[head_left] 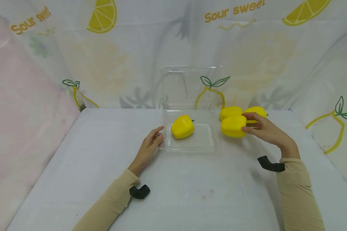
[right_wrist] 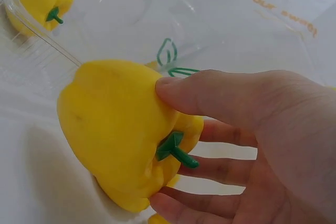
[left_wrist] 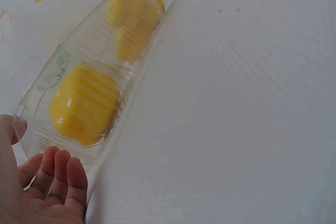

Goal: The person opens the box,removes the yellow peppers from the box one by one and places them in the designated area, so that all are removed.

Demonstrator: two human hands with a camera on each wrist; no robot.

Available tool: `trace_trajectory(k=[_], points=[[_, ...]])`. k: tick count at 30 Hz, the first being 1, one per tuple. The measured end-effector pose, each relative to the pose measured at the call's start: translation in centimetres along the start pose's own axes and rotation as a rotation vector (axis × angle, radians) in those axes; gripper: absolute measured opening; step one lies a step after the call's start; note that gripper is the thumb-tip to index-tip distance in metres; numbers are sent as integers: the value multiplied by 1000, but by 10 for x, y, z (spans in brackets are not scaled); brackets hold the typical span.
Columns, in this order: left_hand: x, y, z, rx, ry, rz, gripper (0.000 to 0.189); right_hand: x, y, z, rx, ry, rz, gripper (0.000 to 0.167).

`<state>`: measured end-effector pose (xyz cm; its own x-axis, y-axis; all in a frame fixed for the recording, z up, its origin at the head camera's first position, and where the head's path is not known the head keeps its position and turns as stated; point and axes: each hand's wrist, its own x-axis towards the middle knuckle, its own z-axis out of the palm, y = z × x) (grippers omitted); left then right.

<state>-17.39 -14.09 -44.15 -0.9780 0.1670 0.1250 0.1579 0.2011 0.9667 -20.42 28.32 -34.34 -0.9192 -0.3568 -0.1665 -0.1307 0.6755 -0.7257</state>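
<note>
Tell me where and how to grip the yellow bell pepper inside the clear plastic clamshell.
Grip the yellow bell pepper round its wide body, probably from above: it lies on its side, its green stem is thin, and the open clamshell walls it in.

White tabletop [head_left: 173, 205], faint brownish spots [head_left: 211, 191] toward front middle, tiny dark speck [head_left: 77, 214] at front left. Behind, pale fabric backdrop [head_left: 150, 41]: orange "Sour sweet" lettering [head_left: 234, 11] printed twice up high, yellow lemon slices [head_left: 102, 17] beside it, faint green flower print [head_left: 39, 46], grey leaf silhouettes [head_left: 138, 98] low down. Leafy lemon outline [head_left: 78, 98] at back left corner, similar one on right side. Pinkish fabric [head_left: 23, 112] along left side.
</note>
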Motion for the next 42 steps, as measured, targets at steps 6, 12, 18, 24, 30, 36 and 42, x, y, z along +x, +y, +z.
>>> trace_trajectory(k=[6,12,18,24,30,36,42], points=[[-1,2,0,-5,-2,-3,43,3,4,1,-2,-18,-20,68],[-1,2,-1,-1,-3,-14,44,5,9,2,6,-28,-28,67],[-1,0,0,-5,-3,-3,44,6,11,4,23,-35,-24,68],[-1,0,0,-6,-2,7,42,6,12,4,52,-49,-9,70],[-1,1,0,-1,1,3,43,8,15,6,66,-63,-23,70],[-1,0,0,-3,-3,1,43,9,19,7,65,-75,-13,72],[-2,2,0,9,6,-6,43,8,21,7,69,-87,11,73]])
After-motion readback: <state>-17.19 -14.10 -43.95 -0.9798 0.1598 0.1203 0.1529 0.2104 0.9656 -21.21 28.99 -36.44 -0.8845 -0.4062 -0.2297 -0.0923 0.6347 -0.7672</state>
